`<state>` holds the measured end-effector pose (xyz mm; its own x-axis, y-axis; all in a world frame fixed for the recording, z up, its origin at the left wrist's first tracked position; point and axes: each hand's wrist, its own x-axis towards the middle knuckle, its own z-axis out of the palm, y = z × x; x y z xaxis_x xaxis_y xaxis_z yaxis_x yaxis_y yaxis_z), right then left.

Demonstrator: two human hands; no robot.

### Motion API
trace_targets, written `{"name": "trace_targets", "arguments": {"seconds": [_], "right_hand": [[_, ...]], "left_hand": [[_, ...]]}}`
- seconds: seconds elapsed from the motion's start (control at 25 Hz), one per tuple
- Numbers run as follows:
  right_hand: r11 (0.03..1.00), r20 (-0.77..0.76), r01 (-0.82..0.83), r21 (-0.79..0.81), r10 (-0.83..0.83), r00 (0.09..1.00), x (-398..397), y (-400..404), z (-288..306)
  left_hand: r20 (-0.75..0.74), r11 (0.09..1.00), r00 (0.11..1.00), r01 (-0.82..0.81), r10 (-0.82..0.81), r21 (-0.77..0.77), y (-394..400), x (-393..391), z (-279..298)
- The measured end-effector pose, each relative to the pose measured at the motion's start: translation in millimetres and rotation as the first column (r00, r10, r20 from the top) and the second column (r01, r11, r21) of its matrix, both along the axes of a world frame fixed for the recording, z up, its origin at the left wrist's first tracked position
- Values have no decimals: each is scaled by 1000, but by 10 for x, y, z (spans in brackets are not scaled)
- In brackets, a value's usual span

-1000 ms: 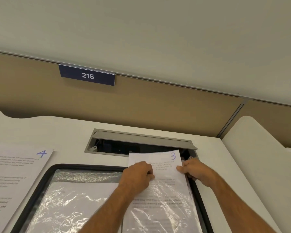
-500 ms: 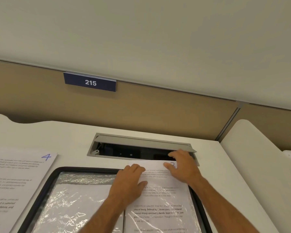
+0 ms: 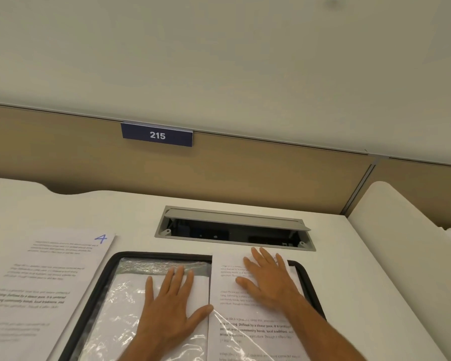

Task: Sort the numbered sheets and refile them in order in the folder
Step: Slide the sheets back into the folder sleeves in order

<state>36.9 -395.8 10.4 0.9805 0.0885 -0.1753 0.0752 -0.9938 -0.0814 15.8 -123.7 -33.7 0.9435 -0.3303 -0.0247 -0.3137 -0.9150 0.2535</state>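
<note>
Printed white sheet (image 3: 248, 319) now pushed further into clear plastic sleeve (image 3: 130, 303), lower right; both hands (image 3: 167, 311) (image 3: 268, 282) flat, fingers apart, gripping nothing. Sheet 4 (image 3: 44, 282) next.

Both hands now flat: left hand (image 3: 171, 306) on the left sleeve (image 3: 120, 308), right hand (image 3: 267, 280) atop the tucked-in sheet (image 3: 255, 327).

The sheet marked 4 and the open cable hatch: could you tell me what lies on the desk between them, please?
Nothing: in the head view, only bare white desk separates the sheet marked 4 from the cable hatch.
</note>
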Motion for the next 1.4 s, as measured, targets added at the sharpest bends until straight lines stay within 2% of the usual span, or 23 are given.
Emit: {"name": "trace_targets", "arguments": {"seconds": [0.24,0.44,0.6,0.8,1.2,1.4], "right_hand": [[982,-97,104,155,-89,991,-42,50,197],[993,-11,61,102,-60,998,-46,98,268],[999,-13,34,26,-34,999,-65,125,253],[998,4,34,48,-35,999,-52,172,271],[993,-59,55,109,-48,997,-155,163,246],[972,-68,101,214,-89,994,-106,151,280]], "left_hand": [[79,999,997,9,-13,47,44,-63,-71],[140,999,990,5,-12,49,52,-70,-92],[169,999,985,2,-10,48,56,-62,-123],[196,999,981,-1,-7,39,63,-52,-168],[273,999,962,-3,-7,35,57,-30,-223],[286,999,958,-2,-8,36,59,-22,-232]]}}
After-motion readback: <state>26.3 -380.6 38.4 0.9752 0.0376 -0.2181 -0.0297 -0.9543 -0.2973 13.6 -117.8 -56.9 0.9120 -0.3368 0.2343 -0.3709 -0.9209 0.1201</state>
